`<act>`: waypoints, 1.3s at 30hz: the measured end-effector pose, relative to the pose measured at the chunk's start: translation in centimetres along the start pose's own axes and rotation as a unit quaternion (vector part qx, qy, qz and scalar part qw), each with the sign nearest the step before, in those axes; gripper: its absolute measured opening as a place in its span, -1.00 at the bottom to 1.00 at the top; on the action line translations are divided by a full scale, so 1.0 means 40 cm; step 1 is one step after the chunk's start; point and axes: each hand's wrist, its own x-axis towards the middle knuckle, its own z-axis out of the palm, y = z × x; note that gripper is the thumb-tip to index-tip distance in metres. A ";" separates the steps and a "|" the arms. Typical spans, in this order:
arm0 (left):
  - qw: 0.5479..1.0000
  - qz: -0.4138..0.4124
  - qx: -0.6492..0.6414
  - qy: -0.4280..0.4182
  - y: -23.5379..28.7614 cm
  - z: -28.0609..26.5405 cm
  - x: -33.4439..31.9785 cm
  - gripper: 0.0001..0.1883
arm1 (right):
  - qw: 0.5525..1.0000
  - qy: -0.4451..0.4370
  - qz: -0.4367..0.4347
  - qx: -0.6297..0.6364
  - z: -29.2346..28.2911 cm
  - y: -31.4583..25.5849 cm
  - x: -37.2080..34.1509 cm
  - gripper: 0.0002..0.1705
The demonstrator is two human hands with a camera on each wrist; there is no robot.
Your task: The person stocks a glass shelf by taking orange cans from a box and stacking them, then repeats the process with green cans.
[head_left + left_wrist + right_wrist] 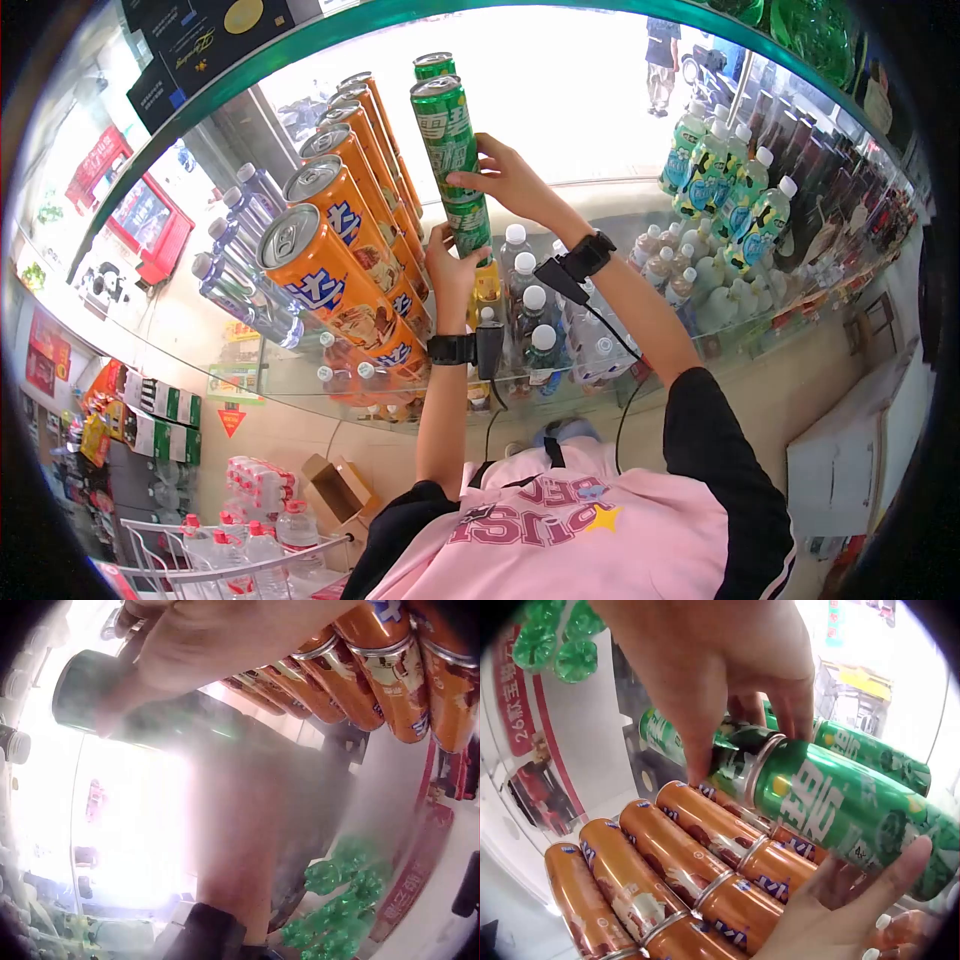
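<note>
Two green cans stand end to end behind the glass. My right hand (510, 182) grips the upper green can (436, 125), its thumb across the front. Below it, my left hand (453, 268) holds the lower green can (467, 222) near its base. In the right wrist view the right hand (727, 656) is curled over the upper can, and the left thumb lies along the lower green can (855, 810). Another green can (433, 64) stands just behind. The left wrist view is hazy, with the left hand (217, 649) against a green can (82, 690).
Stacked orange cans (345, 265) stand in a row beside the green ones. Clear-capped bottles (262, 300) are at the far left, dark bottles (526, 290) near the left hand, and green-labelled bottles (705, 165) at the right. A glass shelf edge (330, 395) runs in front.
</note>
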 end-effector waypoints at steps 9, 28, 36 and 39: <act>1.000 0.015 -0.018 0.001 0.008 0.001 -0.001 -0.38 | 0.997 0.069 -0.008 -0.013 0.023 0.053 -0.018 -0.24; 0.988 -0.024 0.141 0.059 0.055 0.051 0.044 -0.44 | 0.985 0.137 -0.004 -0.108 0.055 0.074 0.002 -0.13; 0.996 0.009 0.049 0.070 0.006 0.067 0.067 -0.23 | 0.973 0.198 -0.041 -0.108 0.076 0.132 0.023 -0.31; 0.997 0.008 0.031 0.073 -0.001 0.065 0.068 -0.24 | 0.975 0.193 -0.038 -0.104 0.077 0.134 0.027 -0.34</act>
